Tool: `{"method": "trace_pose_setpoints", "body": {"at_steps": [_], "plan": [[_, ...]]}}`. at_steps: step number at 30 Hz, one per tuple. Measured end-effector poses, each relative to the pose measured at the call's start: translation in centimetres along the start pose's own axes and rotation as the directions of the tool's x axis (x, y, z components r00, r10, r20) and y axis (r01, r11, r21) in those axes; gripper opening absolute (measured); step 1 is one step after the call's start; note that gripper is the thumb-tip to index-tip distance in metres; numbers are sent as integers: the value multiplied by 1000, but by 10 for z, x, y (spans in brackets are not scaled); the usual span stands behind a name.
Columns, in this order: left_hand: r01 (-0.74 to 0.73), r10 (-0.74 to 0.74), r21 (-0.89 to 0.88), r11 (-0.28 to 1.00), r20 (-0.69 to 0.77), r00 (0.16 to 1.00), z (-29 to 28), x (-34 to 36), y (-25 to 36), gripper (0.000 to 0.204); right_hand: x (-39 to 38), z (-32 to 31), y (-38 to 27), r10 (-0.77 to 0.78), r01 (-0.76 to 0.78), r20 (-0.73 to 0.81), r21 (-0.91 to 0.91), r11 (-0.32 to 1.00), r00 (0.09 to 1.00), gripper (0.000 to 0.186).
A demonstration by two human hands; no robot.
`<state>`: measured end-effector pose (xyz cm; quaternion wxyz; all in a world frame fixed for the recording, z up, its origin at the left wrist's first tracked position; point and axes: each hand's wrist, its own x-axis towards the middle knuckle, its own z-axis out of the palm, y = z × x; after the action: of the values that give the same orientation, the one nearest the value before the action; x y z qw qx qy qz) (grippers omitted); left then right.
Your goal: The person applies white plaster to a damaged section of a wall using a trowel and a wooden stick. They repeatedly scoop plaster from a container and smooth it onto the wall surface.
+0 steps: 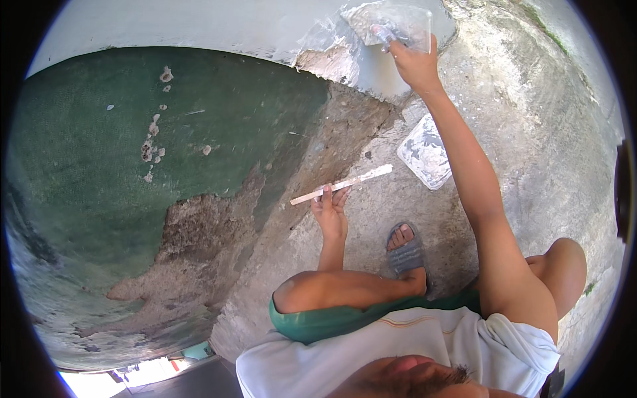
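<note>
Head view: clear plate (408, 20) and stick (363, 178) in hand

The right hand (417, 67) grips the clear plate's near edge against the pale wall (199, 26), beside its broken lower edge. The left hand (330, 215) pinches the stick, white-smeared at its far end. A white-smeared square piece (424, 156) lies on the ground (458, 219) near that edge.

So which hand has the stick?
The left hand, gripping the white-tipped stick; the right hand instead holds a clear, squarish plate at the pale wall.
</note>
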<state>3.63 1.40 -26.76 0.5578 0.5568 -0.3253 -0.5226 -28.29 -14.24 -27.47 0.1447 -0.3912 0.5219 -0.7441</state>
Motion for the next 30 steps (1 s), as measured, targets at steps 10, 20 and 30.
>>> {"method": "trace_pose_setpoints", "body": {"at_steps": [10,20,30], "plan": [[8,-8,-4,1000,7,1000,-2,0,-2,20,-4,-4,1,41,-39,59,-20,999,997,31],[8,-8,-14,1000,12,1000,-3,1,-3,20,-21,-2,-12,212,-234,212,83,969,954,41],[4,-4,-15,1000,17,1000,-5,0,0,20,-39,3,-3,186,-176,119,-84,981,975,38]]}}
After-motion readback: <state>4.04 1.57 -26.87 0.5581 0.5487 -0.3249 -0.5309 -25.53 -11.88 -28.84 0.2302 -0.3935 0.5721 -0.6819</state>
